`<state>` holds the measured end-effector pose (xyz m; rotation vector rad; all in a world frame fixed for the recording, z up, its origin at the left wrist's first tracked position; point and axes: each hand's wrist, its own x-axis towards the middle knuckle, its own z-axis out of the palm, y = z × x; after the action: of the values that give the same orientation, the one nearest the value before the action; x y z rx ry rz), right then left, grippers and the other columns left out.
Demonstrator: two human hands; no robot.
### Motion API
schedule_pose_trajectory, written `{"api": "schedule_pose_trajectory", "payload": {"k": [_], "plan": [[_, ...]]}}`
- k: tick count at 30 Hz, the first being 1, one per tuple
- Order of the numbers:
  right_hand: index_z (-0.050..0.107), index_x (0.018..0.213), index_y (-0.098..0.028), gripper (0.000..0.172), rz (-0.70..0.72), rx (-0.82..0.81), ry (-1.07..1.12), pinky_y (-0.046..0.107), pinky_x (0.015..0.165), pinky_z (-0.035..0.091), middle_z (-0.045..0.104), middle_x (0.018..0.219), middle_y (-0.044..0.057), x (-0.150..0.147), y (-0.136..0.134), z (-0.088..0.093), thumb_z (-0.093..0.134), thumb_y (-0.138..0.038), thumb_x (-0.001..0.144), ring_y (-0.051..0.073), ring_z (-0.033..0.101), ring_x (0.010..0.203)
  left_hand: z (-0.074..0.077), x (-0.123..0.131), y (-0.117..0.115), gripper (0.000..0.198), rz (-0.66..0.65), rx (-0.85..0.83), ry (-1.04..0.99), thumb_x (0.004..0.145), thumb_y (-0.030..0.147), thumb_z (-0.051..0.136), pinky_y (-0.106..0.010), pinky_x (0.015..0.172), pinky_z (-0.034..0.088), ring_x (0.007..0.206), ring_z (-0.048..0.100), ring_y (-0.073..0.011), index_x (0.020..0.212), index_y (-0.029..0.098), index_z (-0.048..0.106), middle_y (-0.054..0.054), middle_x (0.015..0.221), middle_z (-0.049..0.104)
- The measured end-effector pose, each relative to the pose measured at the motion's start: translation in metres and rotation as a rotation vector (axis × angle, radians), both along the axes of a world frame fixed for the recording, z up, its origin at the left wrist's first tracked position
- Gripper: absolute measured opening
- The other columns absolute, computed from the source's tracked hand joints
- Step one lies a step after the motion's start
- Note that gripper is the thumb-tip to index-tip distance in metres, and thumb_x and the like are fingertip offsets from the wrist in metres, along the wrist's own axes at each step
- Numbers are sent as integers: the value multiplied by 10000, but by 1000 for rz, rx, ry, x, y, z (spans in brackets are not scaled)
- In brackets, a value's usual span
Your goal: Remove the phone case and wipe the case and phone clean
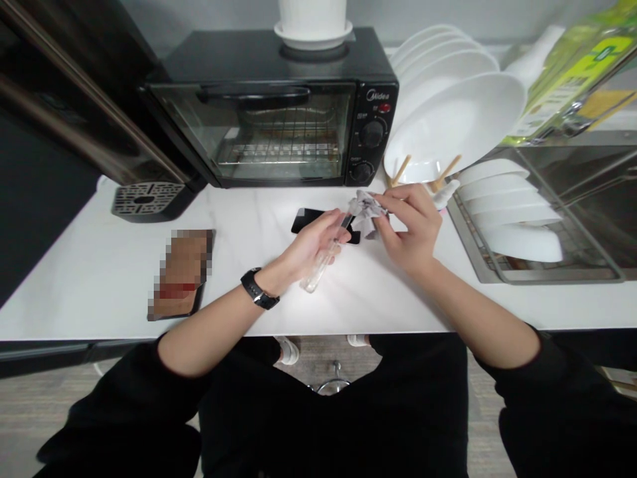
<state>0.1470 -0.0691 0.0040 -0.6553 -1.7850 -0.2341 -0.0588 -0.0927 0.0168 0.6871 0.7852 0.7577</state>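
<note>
The surface carries one oven, marked "Midea", toward its back edge. Between oven and front edge, the left hand grips one clear case; the right hand pinches one crumpled tissue at the case's upper end.

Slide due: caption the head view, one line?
Left hand holds a clear item; right hand pinches a crumpled cloth at its far end.
</note>
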Motion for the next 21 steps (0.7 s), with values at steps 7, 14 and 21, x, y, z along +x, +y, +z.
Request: {"api": "schedule_pose_trajectory", "payload": {"k": [7, 14, 21], "plan": [[789, 1137, -253, 199, 44, -122, -45, 394, 747, 544, 745, 950, 47, -1, -1, -5, 630, -218, 1023, 213, 681, 854, -12, 8, -5, 400, -3, 95, 60, 1014, 622, 626, -218, 388, 149, 422, 273, -34, 1019, 223, 603, 15, 731, 570], [746, 1256, -232, 240, 280, -4, -171, 340, 713, 583, 756, 961, 40, -18, -19, -4, 644, -208, 1041, 180, 687, 854, -12, 10, -6, 280, 160, 46, 34, 1021, 473, 673, -197, 432, 260, 463, 420, -54, 1003, 202, 607, 40, 663, 547], [765, 1165, -171, 194, 434, 102, -294, 260, 685, 593, 796, 902, -16, -35, -47, -2, 775, -139, 973, 122, 708, 843, -9, 14, -3, 295, 160, 29, 67, 1090, 484, 568, -195, 557, 421, 538, 556, -96, 1160, 198, 578, 29, 657, 605]]}}
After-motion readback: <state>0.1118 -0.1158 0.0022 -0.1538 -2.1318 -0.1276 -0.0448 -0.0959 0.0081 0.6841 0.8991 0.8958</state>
